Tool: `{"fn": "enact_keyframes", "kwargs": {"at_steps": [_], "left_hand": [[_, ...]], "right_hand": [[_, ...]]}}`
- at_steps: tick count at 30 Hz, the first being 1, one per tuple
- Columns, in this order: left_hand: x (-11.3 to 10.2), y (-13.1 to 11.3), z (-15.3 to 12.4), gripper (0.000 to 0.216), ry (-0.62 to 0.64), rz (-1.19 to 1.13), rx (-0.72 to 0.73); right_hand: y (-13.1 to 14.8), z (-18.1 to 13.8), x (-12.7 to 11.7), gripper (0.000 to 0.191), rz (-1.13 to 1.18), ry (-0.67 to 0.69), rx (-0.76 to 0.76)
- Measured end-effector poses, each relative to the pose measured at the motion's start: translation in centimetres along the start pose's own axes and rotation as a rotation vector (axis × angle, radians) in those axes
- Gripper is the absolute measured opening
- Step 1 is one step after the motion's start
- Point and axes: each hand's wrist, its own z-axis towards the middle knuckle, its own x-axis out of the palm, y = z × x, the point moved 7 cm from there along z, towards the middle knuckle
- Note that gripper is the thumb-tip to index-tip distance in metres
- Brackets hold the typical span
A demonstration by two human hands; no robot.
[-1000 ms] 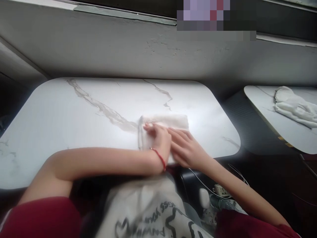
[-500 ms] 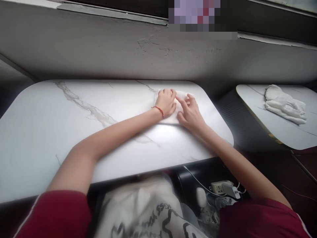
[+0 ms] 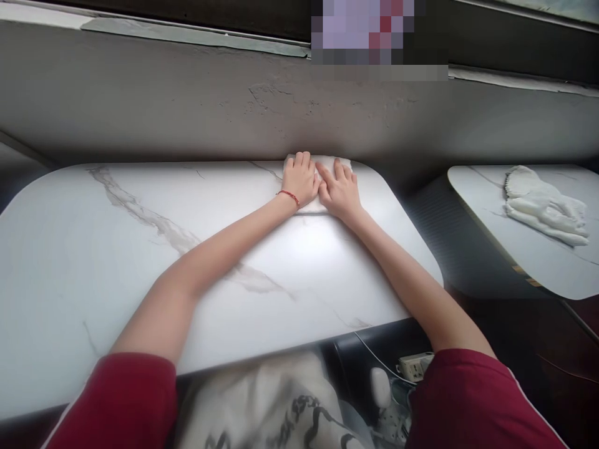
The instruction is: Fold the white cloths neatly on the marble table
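A folded white cloth [image 3: 322,204] lies flat at the far edge of the white marble-patterned table [image 3: 290,262]. Spread on the cloth's left part is my left hand [image 3: 299,179], palm down, with a red string bracelet at the wrist. My right hand [image 3: 342,190] presses on the right part of the same cloth, its fingers stretched out and apart. The two hands almost touch at the thumbs. Both palms and much of the cloth beneath them are hidden.
Directly behind the table rises a grey wall [image 3: 206,118]. On a second marble-patterned table [image 3: 538,262] at the right rests a crumpled white cloth [image 3: 547,206]. Below the near edge are a power strip [image 3: 414,368], a white cable [image 3: 379,358] and a printed pale fabric [image 3: 262,393].
Both hands have moved away from me with the folded cloth, to the table's far edge. My right hand's fingers now lie flatter on it.
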Motion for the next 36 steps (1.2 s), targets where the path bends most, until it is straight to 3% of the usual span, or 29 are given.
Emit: {"fn": "enact_keyframes", "kwargs": {"at_steps": [10, 18, 22, 25, 29, 32, 36], "left_hand": [[0.5, 1.2, 0.2, 0.055, -0.008, -0.002, -0.022], [-0.8, -0.3, -1.9, 0.051, 0.017, 0.098, 0.019], [-2.3, -2.5, -6.8, 0.051, 0.071, 0.140, 0.127], [-3.4, -5.1, -12.0, 0.058, 0.107, 0.120, 0.302], [-3.9, -9.5, -17.6, 0.057, 0.114, 0.092, 0.510], [-3.4, -12.8, -19.0, 0.058, 0.107, 0.123, 0.577], [-2.4, -16.2, -17.6, 0.056, 0.133, 0.144, 0.584]], "right_hand": [[-0.6, 1.0, 1.0, 0.061, -0.002, -0.038, 0.012], [0.4, -0.4, 0.0, 0.062, 0.021, 0.056, -0.001], [1.6, -5.5, -2.7, 0.063, 0.006, 0.107, -0.094], [2.4, -11.9, -5.7, 0.062, -0.002, 0.146, -0.166], [2.6, -20.2, -9.2, 0.066, -0.025, 0.194, -0.144], [1.6, -23.4, -10.8, 0.068, -0.058, 0.178, -0.042], [-1.6, -23.7, -11.0, 0.059, -0.055, 0.181, 0.113]]}}
